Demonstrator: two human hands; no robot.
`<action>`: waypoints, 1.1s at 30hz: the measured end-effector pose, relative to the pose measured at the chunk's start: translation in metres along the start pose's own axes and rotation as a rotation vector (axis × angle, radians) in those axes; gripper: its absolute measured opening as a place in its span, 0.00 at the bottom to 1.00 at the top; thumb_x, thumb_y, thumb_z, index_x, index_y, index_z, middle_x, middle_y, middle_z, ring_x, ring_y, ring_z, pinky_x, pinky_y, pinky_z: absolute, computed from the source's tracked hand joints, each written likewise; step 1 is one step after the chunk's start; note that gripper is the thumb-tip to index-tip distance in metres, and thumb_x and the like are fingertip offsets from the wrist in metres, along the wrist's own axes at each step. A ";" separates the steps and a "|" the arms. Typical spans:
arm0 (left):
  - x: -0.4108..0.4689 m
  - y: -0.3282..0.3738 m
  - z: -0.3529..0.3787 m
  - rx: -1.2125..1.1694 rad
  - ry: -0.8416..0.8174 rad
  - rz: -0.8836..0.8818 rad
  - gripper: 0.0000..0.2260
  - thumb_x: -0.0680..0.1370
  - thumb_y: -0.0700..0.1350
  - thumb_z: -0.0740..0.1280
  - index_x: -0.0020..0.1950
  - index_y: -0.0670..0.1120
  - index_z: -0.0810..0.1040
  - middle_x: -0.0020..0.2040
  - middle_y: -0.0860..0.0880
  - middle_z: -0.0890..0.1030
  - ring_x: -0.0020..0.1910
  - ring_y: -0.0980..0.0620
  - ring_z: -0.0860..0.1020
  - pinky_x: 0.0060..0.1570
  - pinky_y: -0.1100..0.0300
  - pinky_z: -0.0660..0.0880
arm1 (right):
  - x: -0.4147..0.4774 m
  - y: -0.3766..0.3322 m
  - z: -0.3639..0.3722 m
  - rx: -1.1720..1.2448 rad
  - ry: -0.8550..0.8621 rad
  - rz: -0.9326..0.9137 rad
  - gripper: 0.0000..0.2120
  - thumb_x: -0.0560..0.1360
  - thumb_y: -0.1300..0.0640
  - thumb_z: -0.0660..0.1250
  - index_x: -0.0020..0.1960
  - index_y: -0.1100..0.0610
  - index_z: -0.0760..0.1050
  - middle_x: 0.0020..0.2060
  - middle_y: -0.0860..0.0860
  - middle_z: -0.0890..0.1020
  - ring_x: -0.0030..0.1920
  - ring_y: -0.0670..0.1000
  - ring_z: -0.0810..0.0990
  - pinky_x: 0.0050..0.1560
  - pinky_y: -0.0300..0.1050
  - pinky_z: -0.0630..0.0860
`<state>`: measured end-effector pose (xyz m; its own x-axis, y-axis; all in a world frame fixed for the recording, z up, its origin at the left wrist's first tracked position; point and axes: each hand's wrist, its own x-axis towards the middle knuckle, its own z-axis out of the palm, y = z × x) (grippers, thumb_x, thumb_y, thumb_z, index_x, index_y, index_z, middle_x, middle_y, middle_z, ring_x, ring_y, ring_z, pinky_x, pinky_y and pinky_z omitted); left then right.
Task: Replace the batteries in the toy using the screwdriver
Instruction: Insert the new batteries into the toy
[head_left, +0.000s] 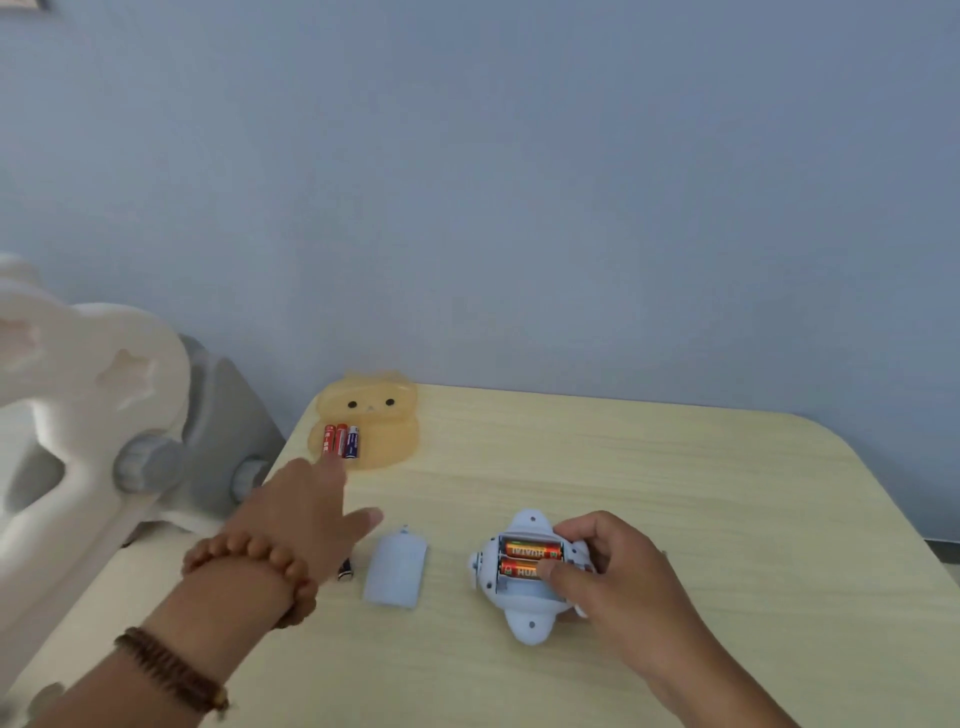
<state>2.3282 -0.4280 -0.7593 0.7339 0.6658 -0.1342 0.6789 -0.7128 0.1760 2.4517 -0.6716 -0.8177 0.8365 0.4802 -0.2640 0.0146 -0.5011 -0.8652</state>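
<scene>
Since only the head view exists, everything comes from it: the toy (524, 577) lies belly-up on the table (675, 493), near its front edge, compartment open, with two orange batteries (532, 551) seated inside. The right hand (608, 566) grips the toy, fingers curled round its far side and thumb pressing the lower cell, probably to steady it or pry the cell out. The pale blue cover (396, 571) lies flat just left of the toy, set aside for access. The left hand (301, 514) is stretched toward the spare batteries (341, 440) on the yellow cat-shaped tray (384, 415), fingers straight, thumb spread, holding nothing; the fingertips cover the cells' near ends, so contact is unclear. A small dark object (345, 571) beside the cover is half hidden by that hand, maybe a battery or tool tip. No screwdriver is identifiable.
</scene>
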 end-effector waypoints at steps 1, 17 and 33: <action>0.002 -0.006 0.005 0.089 -0.061 -0.024 0.20 0.77 0.61 0.65 0.60 0.48 0.72 0.52 0.49 0.78 0.51 0.50 0.77 0.50 0.58 0.74 | 0.000 0.000 0.000 0.004 0.002 -0.002 0.09 0.70 0.56 0.76 0.48 0.47 0.80 0.43 0.45 0.87 0.42 0.47 0.85 0.48 0.54 0.82; 0.006 0.005 0.017 -0.329 0.118 0.415 0.09 0.71 0.43 0.74 0.45 0.56 0.80 0.39 0.58 0.80 0.39 0.57 0.80 0.40 0.68 0.76 | -0.002 0.002 0.000 0.073 -0.015 -0.005 0.08 0.71 0.55 0.75 0.48 0.46 0.81 0.42 0.44 0.87 0.43 0.46 0.85 0.48 0.54 0.82; -0.018 0.070 0.037 -0.457 0.054 0.952 0.09 0.72 0.48 0.73 0.52 0.56 0.83 0.44 0.58 0.84 0.45 0.59 0.77 0.43 0.58 0.76 | -0.004 -0.001 0.001 0.107 -0.019 -0.013 0.09 0.69 0.53 0.76 0.47 0.45 0.80 0.40 0.45 0.86 0.39 0.45 0.84 0.43 0.46 0.80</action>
<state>2.3637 -0.4985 -0.7809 0.9498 -0.1075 0.2938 -0.2572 -0.8031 0.5375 2.4479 -0.6718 -0.8162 0.8259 0.5003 -0.2601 -0.0344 -0.4157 -0.9088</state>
